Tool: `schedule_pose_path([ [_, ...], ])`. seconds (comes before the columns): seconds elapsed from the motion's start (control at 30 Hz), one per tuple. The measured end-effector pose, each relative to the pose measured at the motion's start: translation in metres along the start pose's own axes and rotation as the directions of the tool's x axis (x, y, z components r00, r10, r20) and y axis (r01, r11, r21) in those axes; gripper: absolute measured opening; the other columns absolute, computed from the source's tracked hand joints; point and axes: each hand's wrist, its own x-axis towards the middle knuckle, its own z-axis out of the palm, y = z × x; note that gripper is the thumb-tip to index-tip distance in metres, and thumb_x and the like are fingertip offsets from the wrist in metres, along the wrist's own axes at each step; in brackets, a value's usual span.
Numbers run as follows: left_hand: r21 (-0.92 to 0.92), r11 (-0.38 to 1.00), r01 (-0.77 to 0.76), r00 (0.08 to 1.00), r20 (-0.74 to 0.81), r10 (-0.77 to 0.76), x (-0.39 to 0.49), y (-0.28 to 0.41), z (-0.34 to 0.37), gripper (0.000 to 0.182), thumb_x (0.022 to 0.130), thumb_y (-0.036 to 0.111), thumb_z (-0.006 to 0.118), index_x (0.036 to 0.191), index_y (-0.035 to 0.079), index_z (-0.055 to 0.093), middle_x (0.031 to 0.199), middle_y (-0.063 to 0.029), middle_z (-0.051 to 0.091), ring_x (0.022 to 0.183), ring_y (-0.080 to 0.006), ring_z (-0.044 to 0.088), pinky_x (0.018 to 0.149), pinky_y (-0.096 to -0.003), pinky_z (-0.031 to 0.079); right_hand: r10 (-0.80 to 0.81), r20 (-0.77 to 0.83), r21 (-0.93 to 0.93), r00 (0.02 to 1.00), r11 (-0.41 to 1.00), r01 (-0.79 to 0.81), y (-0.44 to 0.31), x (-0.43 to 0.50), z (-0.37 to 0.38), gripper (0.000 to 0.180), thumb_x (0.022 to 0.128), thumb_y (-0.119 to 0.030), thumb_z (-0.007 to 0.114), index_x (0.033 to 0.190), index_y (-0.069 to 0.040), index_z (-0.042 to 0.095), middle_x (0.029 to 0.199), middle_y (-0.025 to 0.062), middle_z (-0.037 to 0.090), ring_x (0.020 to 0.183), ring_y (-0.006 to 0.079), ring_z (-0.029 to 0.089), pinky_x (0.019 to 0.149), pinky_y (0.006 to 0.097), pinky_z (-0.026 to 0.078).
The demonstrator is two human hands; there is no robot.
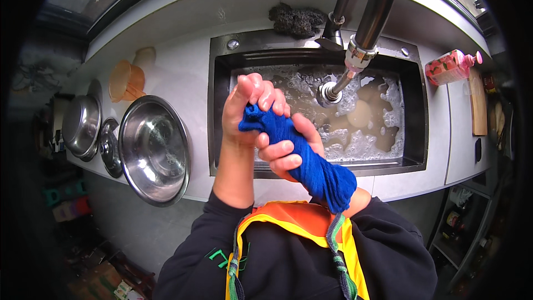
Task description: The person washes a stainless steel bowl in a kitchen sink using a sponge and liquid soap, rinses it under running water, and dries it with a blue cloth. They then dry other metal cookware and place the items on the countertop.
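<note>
A twisted blue cloth slants over the near-left part of the sink, between my two hands. My left hand is wrapped around its upper end, fingers curled over the top. Just below, my right hand grips the middle, its thumb on the far side. The lower end of the roll hangs past my right hand and lies over my right forearm. Beneath, the dark sink holds cloudy, foamy water. A round pale shape shows in that water, too blurred to name.
A black faucet with a metal spray head reaches over the sink. Left are a steel basin, a glass lid, a steel pot and an orange plastic scoop. A pink pump bottle stands right; a dark scrubber lies behind.
</note>
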Motion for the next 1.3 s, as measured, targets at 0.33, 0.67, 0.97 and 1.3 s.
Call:
schedule_pose_path([
  [0.33, 0.592, 0.396, 0.702, 0.668, -0.740, -0.076, -0.002, -0.009, -0.010, 0.038, 0.095, 0.034, 0.053, 0.072, 0.003, 0.052, 0.058, -0.0048, 0.052, 0.049, -0.0151, 0.055, 0.048, -0.0302, 0.048, -0.576, -0.447, -0.895, 0.685, 0.302, -0.330, -0.026, 0.009, -0.038, 0.014, 0.072, -0.011, 0.065, 0.078, 0.000, 0.058, 0.067, 0.0073, 0.059, 0.057, 0.0166, 0.059, 0.055, 0.0293, 0.049],
  [0.67, 0.626, -0.661, 0.414, 0.821, -0.571, -0.027, 0.000, -0.048, -0.075, 0.044, 0.093, 0.036, 0.047, 0.078, -0.001, 0.065, 0.081, -0.0219, 0.066, 0.080, -0.0423, 0.062, 0.077, -0.0477, 0.049, -0.832, -0.224, -0.963, 0.507, 0.110, -0.245, -0.058, 0.020, -0.121, 0.014, 0.073, -0.014, 0.064, 0.072, 0.000, 0.062, 0.068, 0.0083, 0.063, 0.059, 0.0157, 0.058, 0.053, 0.0312, 0.042],
  [0.97, 0.824, -0.186, 0.536, 0.842, -0.504, 0.194, -0.012, -0.034, -0.084, 0.047, 0.095, 0.048, 0.043, 0.113, 0.006, 0.055, 0.108, -0.0173, 0.065, 0.103, -0.0295, 0.062, 0.086, -0.0413, 0.048, -0.826, -0.198, -0.958, 0.528, 0.049, -0.282, -0.060, -0.008, -0.078, 0.061, 0.077, -0.024, 0.070, 0.125, 0.000, 0.042, 0.100, 0.0127, 0.059, 0.082, 0.0164, 0.057, 0.072, 0.0301, 0.048],
  [1.3, -0.078, 0.981, 0.178, 0.921, -0.338, -0.194, -0.087, -0.067, -0.043, 0.045, 0.097, 0.037, 0.042, 0.130, 0.008, 0.047, 0.127, -0.0095, 0.055, 0.115, -0.0234, 0.054, 0.102, -0.0384, 0.041, -0.718, 0.442, -0.709, 0.538, -0.647, -0.280, -0.066, -0.003, -0.043, 0.039, 0.080, -0.017, 0.069, 0.113, -0.001, 0.054, 0.104, 0.0115, 0.059, 0.096, 0.0229, 0.057, 0.087, 0.0328, 0.045],
])
